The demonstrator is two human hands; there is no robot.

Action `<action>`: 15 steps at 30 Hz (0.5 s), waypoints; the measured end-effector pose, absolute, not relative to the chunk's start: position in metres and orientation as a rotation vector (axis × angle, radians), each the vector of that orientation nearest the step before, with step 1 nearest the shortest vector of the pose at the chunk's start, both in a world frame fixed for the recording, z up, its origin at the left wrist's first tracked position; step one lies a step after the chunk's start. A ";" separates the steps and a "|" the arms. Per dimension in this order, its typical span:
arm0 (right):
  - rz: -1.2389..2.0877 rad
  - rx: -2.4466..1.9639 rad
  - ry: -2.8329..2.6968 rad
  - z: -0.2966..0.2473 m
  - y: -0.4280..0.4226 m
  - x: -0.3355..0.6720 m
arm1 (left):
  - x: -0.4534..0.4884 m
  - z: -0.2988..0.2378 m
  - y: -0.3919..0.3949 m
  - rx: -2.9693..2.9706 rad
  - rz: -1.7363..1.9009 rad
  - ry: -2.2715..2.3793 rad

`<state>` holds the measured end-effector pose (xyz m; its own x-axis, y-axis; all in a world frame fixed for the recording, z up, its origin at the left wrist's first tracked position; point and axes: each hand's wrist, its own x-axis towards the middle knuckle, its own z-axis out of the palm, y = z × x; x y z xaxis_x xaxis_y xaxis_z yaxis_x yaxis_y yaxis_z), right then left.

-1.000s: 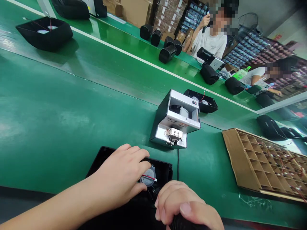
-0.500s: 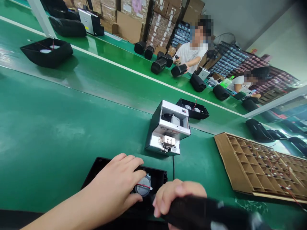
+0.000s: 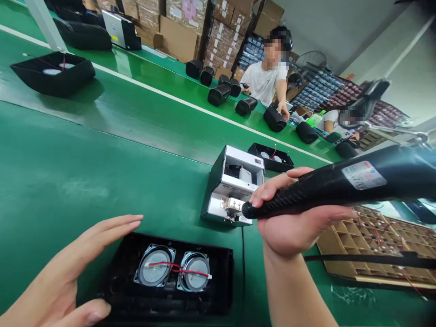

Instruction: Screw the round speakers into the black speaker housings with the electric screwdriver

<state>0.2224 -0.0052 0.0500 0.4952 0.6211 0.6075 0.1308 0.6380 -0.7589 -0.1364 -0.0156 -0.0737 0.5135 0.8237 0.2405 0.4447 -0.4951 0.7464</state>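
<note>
My right hand (image 3: 289, 231) is wrapped round a black electric screwdriver (image 3: 327, 184) with a white label, raised at the right. The screwdriver slants up to the right, its narrow ribbed end near the screw feeder (image 3: 218, 186). Below lies a black speaker housing (image 3: 163, 304), open side up. Inside sit two round speaker drivers, a left one (image 3: 155, 272) and a right one (image 3: 195, 274), with a red wire (image 3: 175, 267) across them. My left hand (image 3: 64, 277) is open at the housing's left end, thumb and fingers apart. Whether it touches the housing I cannot tell.
A cardboard tray with dividers (image 3: 335, 247) and wired parts lies at right. Beyond the feeder are a second housing (image 3: 284, 162) and another at far left (image 3: 64, 79). A person (image 3: 267, 75) across the line reaches for a black speaker (image 3: 274, 119).
My right hand has lifted the screwdriver up and right, away from the housing. My left hand has drawn back left off the drivers. The person opposite has let one speaker down and reached for another.
</note>
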 end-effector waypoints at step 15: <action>0.283 -0.942 -1.054 0.052 -0.004 0.217 | -0.133 -0.085 -0.024 2.083 0.702 1.030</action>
<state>0.2166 -0.0043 0.0516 0.5010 0.6110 0.6129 0.2212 0.5943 -0.7732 -0.1328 -0.0238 -0.0855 0.5368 0.8289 0.1576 0.4500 -0.4392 0.7776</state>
